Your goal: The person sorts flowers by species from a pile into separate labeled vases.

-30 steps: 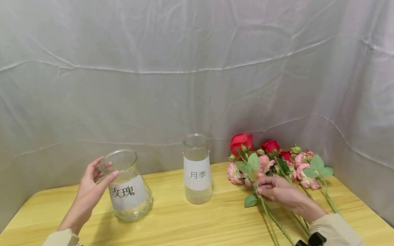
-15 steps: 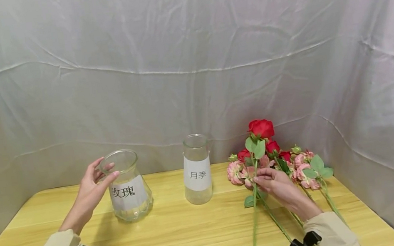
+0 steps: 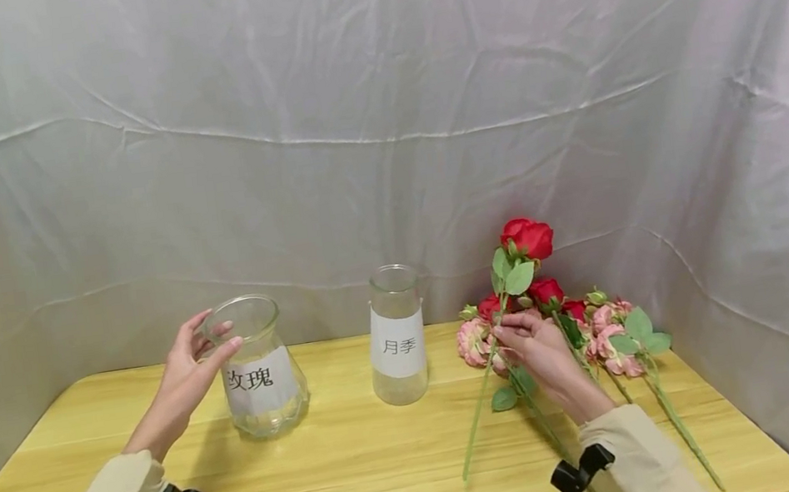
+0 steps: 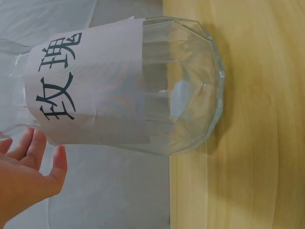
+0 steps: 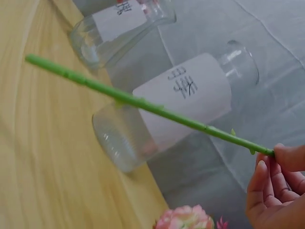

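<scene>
My left hand (image 3: 182, 378) holds the neck of a wide glass vase (image 3: 271, 421), thumb in front and fingers behind. A white paper label (image 4: 90, 86) with black characters wraps this vase. In my right hand (image 3: 544, 355) a long-stemmed red rose (image 3: 528, 239) is pinched by its green stem (image 5: 162, 112) between thumb and fingertips. The bloom tilts up to the right, and the stem's bare end slants down to the left over the table. Just behind and under this hand lie more red roses (image 3: 546, 290) and pink flowers (image 3: 616, 341).
A narrower glass vase (image 3: 403, 389) with its own white label stands between the hands. Loose stems (image 3: 681, 428) of the other flowers reach toward the front right of the wooden table (image 3: 338, 489). A grey curtain (image 3: 382, 155) hangs behind and at the sides.
My right hand has lifted the red rose from among the other flowers, its bloom rising and its stem end swinging up and left. My left hand stays at the wide vase.
</scene>
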Motion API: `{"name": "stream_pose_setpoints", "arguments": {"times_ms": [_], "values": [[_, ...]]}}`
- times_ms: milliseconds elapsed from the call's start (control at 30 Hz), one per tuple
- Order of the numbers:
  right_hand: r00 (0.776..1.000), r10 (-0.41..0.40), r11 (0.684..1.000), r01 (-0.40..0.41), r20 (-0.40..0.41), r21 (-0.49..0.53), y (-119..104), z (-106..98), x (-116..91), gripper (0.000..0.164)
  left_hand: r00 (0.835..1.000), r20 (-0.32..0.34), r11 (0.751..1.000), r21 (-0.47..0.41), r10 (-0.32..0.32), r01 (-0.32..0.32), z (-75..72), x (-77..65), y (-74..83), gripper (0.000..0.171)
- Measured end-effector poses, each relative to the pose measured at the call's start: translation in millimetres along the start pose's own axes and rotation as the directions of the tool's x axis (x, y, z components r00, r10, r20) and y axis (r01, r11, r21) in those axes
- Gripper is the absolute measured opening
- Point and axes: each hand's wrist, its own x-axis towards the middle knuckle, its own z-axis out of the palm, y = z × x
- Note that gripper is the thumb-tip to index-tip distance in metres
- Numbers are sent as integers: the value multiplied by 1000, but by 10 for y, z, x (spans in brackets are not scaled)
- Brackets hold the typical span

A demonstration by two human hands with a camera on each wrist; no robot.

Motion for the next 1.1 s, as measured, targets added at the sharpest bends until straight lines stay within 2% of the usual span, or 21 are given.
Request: {"name": "stream_pose_setpoints", "arguments": {"times_ms": [233, 467, 667, 867, 1100], "values": [[998, -35, 998, 38, -58, 44, -81, 124, 51, 27, 1000, 24, 1000, 16, 3, -3, 5, 22, -6, 85], [989, -96, 990, 107, -110, 95, -178, 246, 121, 31, 999, 42, 1000, 19, 4, -5, -15, 30, -26, 83], [984, -133, 975, 151, -116, 164, -318, 384, 175, 19, 998, 56, 1000, 21, 5, -6, -41, 46, -22, 84], [986, -127, 962, 148, -104, 227, -445, 530, 204, 18, 999, 36, 1000, -15, 20, -19, 22, 44, -48, 83], [981, -153, 934, 182, -116, 307, -628, 835, 232, 10, 999, 2, 999, -30, 36, -36, 26, 6, -74, 80]]}}
